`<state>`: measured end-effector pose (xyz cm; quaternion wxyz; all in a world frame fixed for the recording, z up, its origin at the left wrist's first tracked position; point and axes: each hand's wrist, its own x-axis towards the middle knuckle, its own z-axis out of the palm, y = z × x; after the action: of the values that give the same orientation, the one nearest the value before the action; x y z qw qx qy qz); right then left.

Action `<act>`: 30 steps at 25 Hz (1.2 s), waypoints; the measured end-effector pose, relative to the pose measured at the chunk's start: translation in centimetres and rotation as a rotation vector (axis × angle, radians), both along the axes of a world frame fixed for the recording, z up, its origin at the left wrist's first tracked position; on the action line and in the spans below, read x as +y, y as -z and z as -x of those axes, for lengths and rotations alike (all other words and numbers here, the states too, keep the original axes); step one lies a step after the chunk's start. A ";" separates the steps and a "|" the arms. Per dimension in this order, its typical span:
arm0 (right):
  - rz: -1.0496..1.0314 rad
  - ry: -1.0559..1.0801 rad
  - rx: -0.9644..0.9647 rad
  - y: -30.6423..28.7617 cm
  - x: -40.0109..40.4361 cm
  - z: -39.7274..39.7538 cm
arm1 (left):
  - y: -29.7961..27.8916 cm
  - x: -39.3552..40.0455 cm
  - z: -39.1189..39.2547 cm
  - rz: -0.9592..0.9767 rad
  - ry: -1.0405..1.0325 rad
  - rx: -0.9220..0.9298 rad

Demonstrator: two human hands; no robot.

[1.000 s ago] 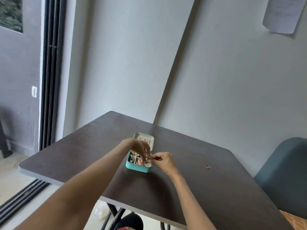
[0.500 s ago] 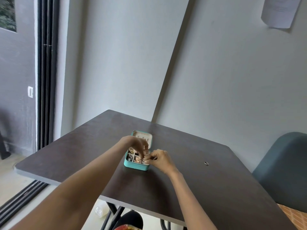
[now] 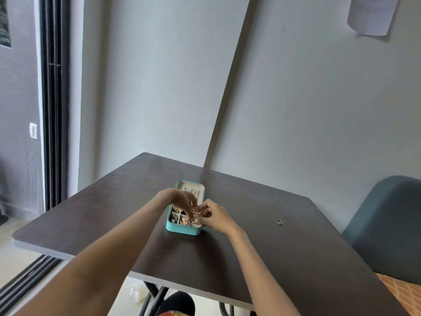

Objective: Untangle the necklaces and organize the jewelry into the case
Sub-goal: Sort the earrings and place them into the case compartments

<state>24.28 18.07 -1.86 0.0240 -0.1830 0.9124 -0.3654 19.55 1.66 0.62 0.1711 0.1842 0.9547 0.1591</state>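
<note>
On the dark table [image 3: 262, 258] sat an open teal case [image 3: 182, 230]. Over it, the left hand [image 3: 182, 199] and right hand [image 3: 214, 215] both pinched gold jewelry [image 3: 196, 213]. A ring [image 3: 279, 222] lay well right. No writing was readable.

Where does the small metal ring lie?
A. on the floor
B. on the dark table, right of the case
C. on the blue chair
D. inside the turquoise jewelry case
B: the small metal ring lies alone on the dark table, apart from the turquoise jewelry case.

Dark table [image 3: 114, 215] w/ case [image 3: 182, 231], ring [image 3: 279, 222]
</note>
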 end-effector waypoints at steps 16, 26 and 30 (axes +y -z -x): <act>-0.084 0.750 0.306 1.6 10.7 1.0 | -0.5 8.0 0.1 -0.517 0.068 0.157; -0.207 0.921 0.210 4.0 20.7 4.2 | 4.3 22.8 1.7 -0.509 -0.078 0.354; -0.322 0.863 0.194 3.8 21.4 4.9 | 4.5 24.0 3.0 -0.539 -0.096 0.387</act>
<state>19.41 39.50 -5.64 -0.1874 0.1859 0.9481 -0.1772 16.53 25.66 -3.91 -0.0757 0.2044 0.9007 0.3759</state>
